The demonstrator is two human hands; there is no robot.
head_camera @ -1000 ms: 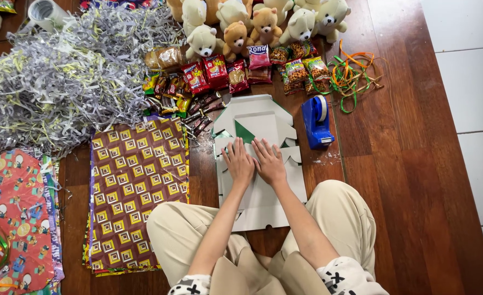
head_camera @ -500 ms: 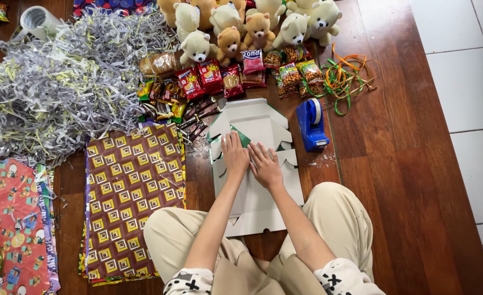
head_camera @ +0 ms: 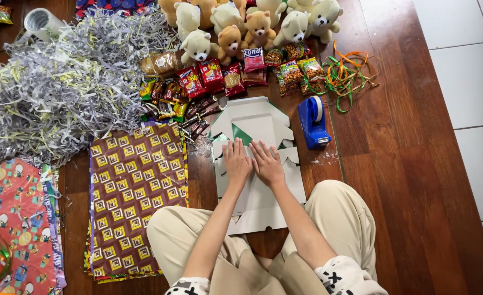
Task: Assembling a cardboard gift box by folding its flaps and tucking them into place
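- The left hand [head_camera: 236,162] lies palm down on a flat, unfolded cardboard box blank [head_camera: 258,175] in the middle of the frame, fingers straight and slightly spread, gripping nothing.
- The right hand [head_camera: 267,163] rests just beside it, touching or nearly touching, also flat, with the fingers extended and a little apart; both seem to be pressing the card flat against the floor.
- The box blank is pale grey-white with a green inner face showing at a folded corner just above the fingertips; its lower end reaches between the person's crossed legs.
- A blue tape dispenser [head_camera: 313,121] stands just right of the blank, within easy reach of the right hand.
- A patterned sheet of wrapping paper [head_camera: 138,202], brown with yellow squares, lies to the left of the blank, with a red cartoon-printed sheet [head_camera: 15,218] further left.
- A large heap of shredded paper [head_camera: 61,87] fills the upper left of the frame.
- Snack packets [head_camera: 241,74] sit in a row above the blank, and a group of teddy bears [head_camera: 252,24] lines the top edge behind them.
- Loose green and orange ribbon [head_camera: 350,74] is tangled at the upper right, on the wooden floor [head_camera: 405,180].
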